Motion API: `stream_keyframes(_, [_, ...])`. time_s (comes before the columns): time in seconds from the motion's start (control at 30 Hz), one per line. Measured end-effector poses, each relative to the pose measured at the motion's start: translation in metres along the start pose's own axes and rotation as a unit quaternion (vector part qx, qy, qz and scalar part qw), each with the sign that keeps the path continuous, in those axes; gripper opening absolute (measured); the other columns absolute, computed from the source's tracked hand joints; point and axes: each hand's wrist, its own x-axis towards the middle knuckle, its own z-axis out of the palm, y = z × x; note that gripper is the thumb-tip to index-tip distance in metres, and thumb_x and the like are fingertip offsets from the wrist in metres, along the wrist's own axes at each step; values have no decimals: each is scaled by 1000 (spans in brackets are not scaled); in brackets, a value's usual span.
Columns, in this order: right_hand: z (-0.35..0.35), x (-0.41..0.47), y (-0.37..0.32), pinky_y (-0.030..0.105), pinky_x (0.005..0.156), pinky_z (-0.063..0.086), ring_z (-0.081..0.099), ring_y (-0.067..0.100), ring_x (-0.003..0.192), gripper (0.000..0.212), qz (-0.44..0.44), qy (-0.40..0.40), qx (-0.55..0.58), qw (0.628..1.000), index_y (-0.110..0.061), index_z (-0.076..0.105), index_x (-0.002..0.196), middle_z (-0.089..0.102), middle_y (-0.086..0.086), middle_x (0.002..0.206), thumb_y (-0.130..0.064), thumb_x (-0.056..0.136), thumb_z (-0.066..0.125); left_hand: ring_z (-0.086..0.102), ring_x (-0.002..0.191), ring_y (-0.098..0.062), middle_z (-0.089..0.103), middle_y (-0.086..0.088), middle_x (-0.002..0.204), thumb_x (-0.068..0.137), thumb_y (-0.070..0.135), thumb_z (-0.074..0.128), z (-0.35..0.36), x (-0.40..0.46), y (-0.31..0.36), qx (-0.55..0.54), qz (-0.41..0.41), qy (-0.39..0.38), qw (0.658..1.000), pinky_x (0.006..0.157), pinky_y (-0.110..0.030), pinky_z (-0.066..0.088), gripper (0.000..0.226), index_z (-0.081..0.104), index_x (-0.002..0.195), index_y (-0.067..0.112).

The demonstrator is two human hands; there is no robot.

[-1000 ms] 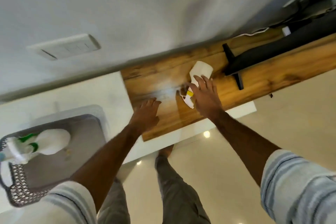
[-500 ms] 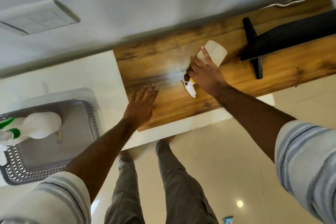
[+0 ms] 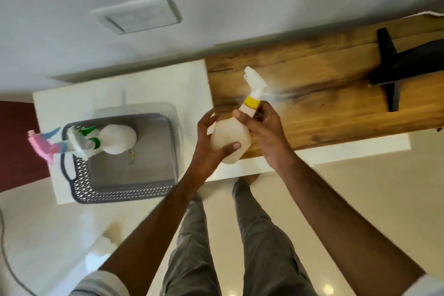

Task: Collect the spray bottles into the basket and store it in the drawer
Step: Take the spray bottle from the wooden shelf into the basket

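Sitting at the left on the white table (image 3: 134, 86), the grey basket (image 3: 125, 190) holds a green-collared spray bottle (image 3: 115, 138) lying on its side, a pink-and-blue one (image 3: 44, 144) poking over its left rim. Left hand (image 3: 206, 144) cups the yellow-collared spray bottle (image 3: 230, 139) in mid-air, fingers wrapped on its body, while right hand (image 3: 264, 132) pinches the neck.

- The surface (image 3: 134, 84) is a white top running across the middle of the frame, with a wood-grain panel (image 3: 324, 74) covering its right part.
- A grey perforated basket (image 3: 120, 190) sits on the white left part.
- A black stand foot (image 3: 389, 67) rests on the wood panel at upper right.
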Motion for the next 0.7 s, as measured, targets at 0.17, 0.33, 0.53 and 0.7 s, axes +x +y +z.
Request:
stream_keyframes(0.17, [69, -27, 9, 35, 79, 57, 67, 16, 92, 32, -8, -89, 27, 996, -21, 68, 112, 72, -3, 101, -25, 82, 79, 58, 119, -28, 56, -4, 128, 62, 55, 76, -63, -41, 4, -110, -64, 62, 990, 88, -41, 56, 71, 46, 121, 31])
stream_keyframes(0.33, [107, -35, 16, 27, 91, 58, 66, 14, 112, 44, -24, -299, -114, 947, -24, 67, 123, 73, -5, 115, -33, 81, 75, 69, 103, -25, 70, -6, 116, 53, 72, 81, -137, -67, -18, -350, -157, -44, 922, 79, -42, 61, 83, 64, 117, 23])
stream_keyframes(0.53, [164, -34, 38, 22, 89, 56, 69, 11, 107, 47, -94, -240, -267, 928, -30, 71, 115, 74, -11, 113, -42, 71, 82, 65, 112, -28, 69, -7, 113, 94, 37, 58, -217, -91, -55, -27, -118, 149, 981, 88, -49, 58, 31, 68, 111, 14])
stream_keyframes(0.7, [215, -29, 70, 32, 96, 54, 64, 14, 111, 45, -223, -132, -325, 910, -20, 67, 114, 70, -1, 118, -20, 74, 87, 57, 112, -25, 62, -3, 117, 90, 11, 57, -314, -122, -95, 296, -33, 261, 918, 97, -44, 48, 27, 62, 115, 18])
